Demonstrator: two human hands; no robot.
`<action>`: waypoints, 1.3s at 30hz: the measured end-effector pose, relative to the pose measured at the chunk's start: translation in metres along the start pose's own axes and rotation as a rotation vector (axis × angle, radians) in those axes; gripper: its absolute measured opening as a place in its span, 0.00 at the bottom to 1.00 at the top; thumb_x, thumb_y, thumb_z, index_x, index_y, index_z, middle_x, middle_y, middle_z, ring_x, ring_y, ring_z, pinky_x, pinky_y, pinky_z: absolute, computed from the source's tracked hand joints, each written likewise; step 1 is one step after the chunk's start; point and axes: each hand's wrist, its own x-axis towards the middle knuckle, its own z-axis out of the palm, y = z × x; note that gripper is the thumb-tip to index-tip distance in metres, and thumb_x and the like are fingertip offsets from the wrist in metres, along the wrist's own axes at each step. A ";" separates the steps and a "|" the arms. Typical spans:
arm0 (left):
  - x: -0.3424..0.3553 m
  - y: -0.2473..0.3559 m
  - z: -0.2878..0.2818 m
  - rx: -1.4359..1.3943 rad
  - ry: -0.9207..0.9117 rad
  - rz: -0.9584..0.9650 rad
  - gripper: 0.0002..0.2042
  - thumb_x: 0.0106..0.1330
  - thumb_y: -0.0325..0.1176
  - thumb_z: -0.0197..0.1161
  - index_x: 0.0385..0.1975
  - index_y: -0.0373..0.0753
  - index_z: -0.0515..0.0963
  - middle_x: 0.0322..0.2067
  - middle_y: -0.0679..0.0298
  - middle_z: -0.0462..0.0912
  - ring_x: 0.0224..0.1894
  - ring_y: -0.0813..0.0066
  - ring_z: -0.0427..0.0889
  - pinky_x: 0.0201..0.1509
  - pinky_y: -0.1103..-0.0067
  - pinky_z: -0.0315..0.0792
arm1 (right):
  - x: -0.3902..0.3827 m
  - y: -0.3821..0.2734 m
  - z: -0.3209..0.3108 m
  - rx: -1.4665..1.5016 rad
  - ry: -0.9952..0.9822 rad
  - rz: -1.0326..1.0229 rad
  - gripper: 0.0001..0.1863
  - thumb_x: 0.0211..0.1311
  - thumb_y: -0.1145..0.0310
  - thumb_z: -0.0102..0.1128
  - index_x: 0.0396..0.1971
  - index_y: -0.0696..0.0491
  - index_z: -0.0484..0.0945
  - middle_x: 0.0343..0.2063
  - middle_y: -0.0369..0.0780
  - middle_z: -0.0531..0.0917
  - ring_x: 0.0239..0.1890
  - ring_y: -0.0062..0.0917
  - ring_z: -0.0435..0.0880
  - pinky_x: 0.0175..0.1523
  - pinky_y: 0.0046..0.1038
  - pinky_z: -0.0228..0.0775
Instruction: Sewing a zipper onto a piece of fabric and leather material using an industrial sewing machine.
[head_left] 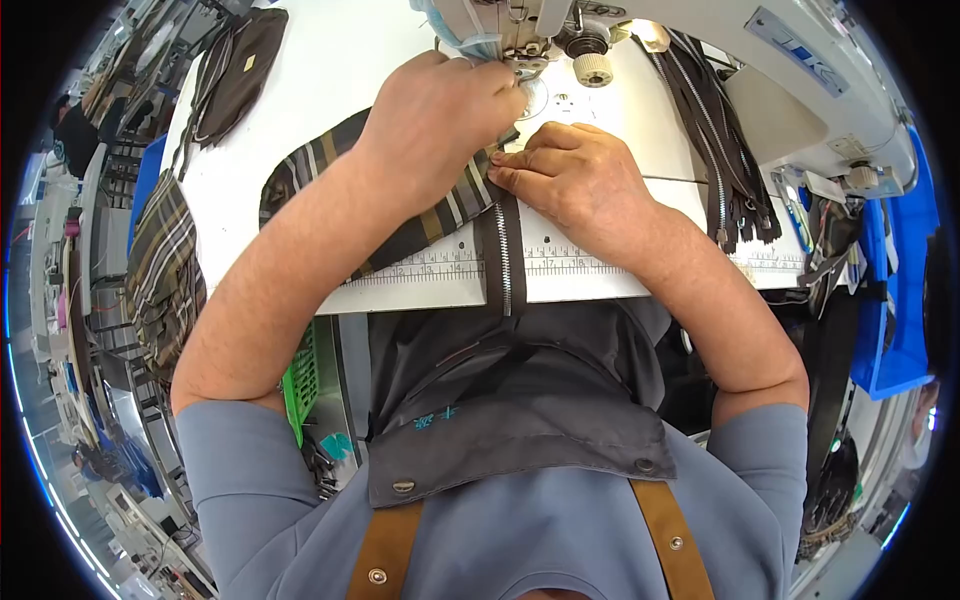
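Note:
A dark zipper [504,255] with metal teeth runs up from the table's front edge to the fingertips of my right hand [582,182], which pinch it where it meets a striped fabric piece [455,208]. This fabric, in brown, black and white stripes, lies flat under my left forearm, which hides part of it. Close to the presser foot [525,65] of the sewing machine, my left hand [440,125] is closed with bent fingers. Whatever those fingers hold is hidden behind them.
Several dark zippers [715,140] lie right of the needle area. At the back left rests a dark brown fabric piece [240,75]; more striped fabric [163,270] hangs over the left edge. A ruler strip [580,262] follows the front edge. A blue bin [895,340] stands right.

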 end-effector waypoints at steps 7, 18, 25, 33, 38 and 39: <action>-0.049 0.022 0.023 -0.338 0.259 -0.101 0.13 0.55 0.29 0.71 0.41 0.37 0.83 0.47 0.62 0.85 0.52 0.58 0.83 0.56 0.66 0.77 | -0.001 0.005 0.000 -0.007 0.022 0.009 0.14 0.49 0.68 0.64 0.37 0.50 0.89 0.33 0.29 0.88 0.41 0.22 0.84 0.42 0.26 0.79; -0.064 0.022 0.028 -0.444 0.183 -0.030 0.29 0.51 0.30 0.68 0.57 0.32 0.76 0.62 0.53 0.78 0.65 0.54 0.76 0.72 0.59 0.66 | 0.000 0.003 0.003 0.021 0.069 0.035 0.14 0.47 0.67 0.64 0.36 0.49 0.88 0.34 0.27 0.88 0.39 0.21 0.84 0.40 0.27 0.77; -0.048 0.005 0.030 -0.417 0.177 0.048 0.28 0.51 0.30 0.67 0.56 0.32 0.76 0.60 0.52 0.78 0.64 0.52 0.76 0.72 0.60 0.67 | 0.005 0.012 0.008 -0.032 0.067 0.077 0.12 0.48 0.66 0.63 0.34 0.47 0.88 0.33 0.27 0.87 0.38 0.21 0.84 0.40 0.27 0.76; -0.016 -0.017 0.037 -0.392 0.190 0.021 0.27 0.55 0.33 0.66 0.58 0.35 0.74 0.59 0.52 0.78 0.62 0.48 0.77 0.71 0.53 0.66 | 0.016 0.028 0.016 -0.122 0.027 0.235 0.10 0.56 0.64 0.62 0.36 0.45 0.88 0.33 0.29 0.88 0.36 0.24 0.88 0.41 0.29 0.78; -0.009 -0.021 0.034 -0.376 0.164 -0.050 0.27 0.51 0.33 0.65 0.55 0.34 0.77 0.58 0.52 0.81 0.60 0.51 0.79 0.67 0.61 0.72 | 0.017 0.030 0.018 -0.114 0.084 0.264 0.10 0.56 0.64 0.62 0.36 0.44 0.89 0.34 0.28 0.89 0.35 0.25 0.88 0.39 0.30 0.78; -0.009 -0.020 0.032 -0.379 0.168 -0.039 0.27 0.51 0.33 0.65 0.55 0.34 0.77 0.58 0.52 0.81 0.60 0.51 0.79 0.67 0.61 0.72 | 0.017 0.030 0.019 -0.105 0.100 0.267 0.10 0.55 0.64 0.62 0.36 0.44 0.89 0.34 0.28 0.89 0.35 0.26 0.88 0.38 0.30 0.78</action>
